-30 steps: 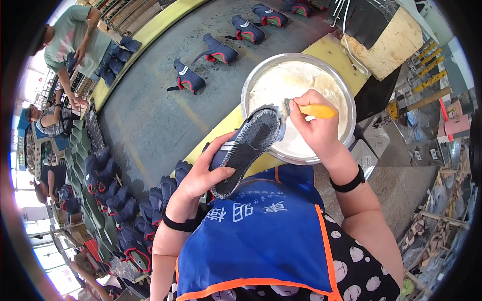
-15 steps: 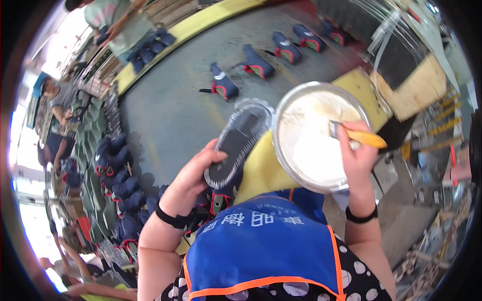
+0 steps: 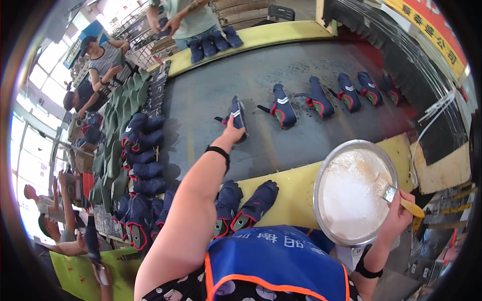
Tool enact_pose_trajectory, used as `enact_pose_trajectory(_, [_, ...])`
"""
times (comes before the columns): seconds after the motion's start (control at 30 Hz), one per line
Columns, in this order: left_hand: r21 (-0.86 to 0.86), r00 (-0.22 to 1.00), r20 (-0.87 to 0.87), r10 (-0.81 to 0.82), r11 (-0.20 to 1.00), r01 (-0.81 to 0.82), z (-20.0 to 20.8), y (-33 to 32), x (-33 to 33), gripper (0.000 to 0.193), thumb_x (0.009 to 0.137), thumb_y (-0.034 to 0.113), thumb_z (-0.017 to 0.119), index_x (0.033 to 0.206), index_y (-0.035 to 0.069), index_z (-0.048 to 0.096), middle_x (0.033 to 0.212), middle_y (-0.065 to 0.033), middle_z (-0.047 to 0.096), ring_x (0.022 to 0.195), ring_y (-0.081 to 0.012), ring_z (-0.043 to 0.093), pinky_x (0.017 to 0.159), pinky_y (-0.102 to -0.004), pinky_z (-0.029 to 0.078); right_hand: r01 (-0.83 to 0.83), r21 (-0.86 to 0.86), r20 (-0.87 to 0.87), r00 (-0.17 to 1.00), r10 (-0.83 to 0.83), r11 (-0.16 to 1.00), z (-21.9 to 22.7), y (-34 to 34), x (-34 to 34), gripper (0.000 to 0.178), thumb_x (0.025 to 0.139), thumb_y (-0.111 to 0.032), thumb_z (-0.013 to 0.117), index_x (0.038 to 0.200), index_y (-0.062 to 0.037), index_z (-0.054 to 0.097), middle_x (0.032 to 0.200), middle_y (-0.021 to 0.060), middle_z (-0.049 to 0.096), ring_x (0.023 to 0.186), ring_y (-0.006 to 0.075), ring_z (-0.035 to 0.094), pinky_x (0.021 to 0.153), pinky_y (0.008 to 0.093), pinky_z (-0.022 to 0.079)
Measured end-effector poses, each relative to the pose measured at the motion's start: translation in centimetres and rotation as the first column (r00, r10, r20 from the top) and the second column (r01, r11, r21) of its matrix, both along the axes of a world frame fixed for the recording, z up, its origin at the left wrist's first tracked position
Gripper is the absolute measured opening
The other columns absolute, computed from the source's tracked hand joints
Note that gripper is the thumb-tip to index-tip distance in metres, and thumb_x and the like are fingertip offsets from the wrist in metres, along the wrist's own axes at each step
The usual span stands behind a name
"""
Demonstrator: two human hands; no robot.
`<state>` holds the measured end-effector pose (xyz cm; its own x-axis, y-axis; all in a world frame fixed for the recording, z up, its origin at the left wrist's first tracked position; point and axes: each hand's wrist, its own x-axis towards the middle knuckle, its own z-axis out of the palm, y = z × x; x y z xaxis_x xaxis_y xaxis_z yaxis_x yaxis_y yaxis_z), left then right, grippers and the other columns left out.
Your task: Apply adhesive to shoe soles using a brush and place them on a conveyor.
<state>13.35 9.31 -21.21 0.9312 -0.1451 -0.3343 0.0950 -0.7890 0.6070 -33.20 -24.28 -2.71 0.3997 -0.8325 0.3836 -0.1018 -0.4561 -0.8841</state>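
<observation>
My left hand reaches far out over the grey conveyor belt, with its fingers closed on a navy shoe that has red trim and white stripes. The shoe lies on its side at the belt surface; part of it is hidden by my fingers. On the right, my right hand grips a brush with a yellow handle and metal ferrule. Its bristles are in the white paste inside a round metal basin. Two navy shoes lie near my apron, beside my left forearm.
Several similar shoes lie in a row on the belt. Stacked navy shoes and green shoe lasts line the left side. A yellow ledge runs along the near edge. Co-workers stand at the far left and across the belt.
My left hand has moved away from me over the belt and turned the shoe from sole-up onto its side. The brush has shifted toward the basin's right rim. The view has swung.
</observation>
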Motion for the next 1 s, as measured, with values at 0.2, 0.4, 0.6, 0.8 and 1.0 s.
enact_pose_trajectory(0.2, [-0.084,0.990,-0.132,0.045,0.995,-0.056,4.0,-1.1,-2.0,0.108,0.077,0.033,0.077,0.156,0.003,0.009,0.135,-0.0251,0.056,0.119,-0.0318,0.060,0.098,-0.0407,0.050,0.017,-0.002,-0.062,0.998,-0.017,1.000,0.8,0.6,0.4,0.009,0.100,-0.005,0.057,0.108,-0.0013,0.059,0.101,0.0009,0.057,0.086,0.0072,0.055,0.069,0.0208,0.046])
enact_pose_trajectory(0.4, [-0.299,0.980,-0.094,-0.174,0.944,0.139,16.7,1.2,-11.0,0.036,0.075,0.031,0.083,0.092,0.001,0.069,0.090,-0.0056,0.070,0.086,-0.0148,0.065,0.080,-0.0302,0.051,-0.085,-0.002,0.025,0.996,0.085,0.996,1.7,2.4,2.3,0.015,0.101,-0.012,0.058,0.108,0.0020,0.060,0.100,0.0039,0.058,0.083,0.0100,0.053,0.072,0.0235,0.043])
enact_pose_trajectory(0.6, [-0.518,0.941,-0.079,-0.329,0.820,0.243,21.0,8.7,-17.7,0.020,0.078,0.015,0.084,0.078,0.001,0.070,0.090,-0.0058,0.071,0.085,-0.0139,0.066,0.073,-0.0276,0.052,-0.204,-0.063,-0.006,0.979,0.204,0.977,3.0,4.8,3.4,0.015,0.102,-0.013,0.056,0.106,0.0009,0.059,0.094,0.0030,0.059,0.084,0.0098,0.053,0.073,0.0235,0.043])
enact_pose_trajectory(0.8, [-0.174,0.997,-0.066,0.046,0.983,-0.057,19.7,19.0,-12.7,0.026,0.080,0.035,0.080,0.085,0.010,0.077,0.080,0.0009,0.070,0.073,-0.0091,0.063,0.059,-0.0263,0.048,-0.188,-0.012,0.053,0.981,0.189,0.982,4.3,6.1,3.4,0.017,0.103,-0.014,0.056,0.110,0.0008,0.059,0.096,0.0039,0.059,0.089,0.0109,0.057,0.076,0.0244,0.045])
enact_pose_trajectory(1.0, [0.000,0.860,0.192,0.473,0.876,-0.482,15.2,33.9,-1.0,0.027,0.080,0.026,0.071,0.098,0.008,0.077,0.095,-0.0112,0.074,0.078,-0.0248,0.072,0.070,-0.0396,0.057,-0.180,-0.098,-0.016,0.984,0.179,0.979,5.2,6.7,2.5,0.020,0.103,-0.015,0.055,0.115,0.0014,0.056,0.103,0.0057,0.057,0.092,0.0116,0.055,0.080,0.0255,0.045])
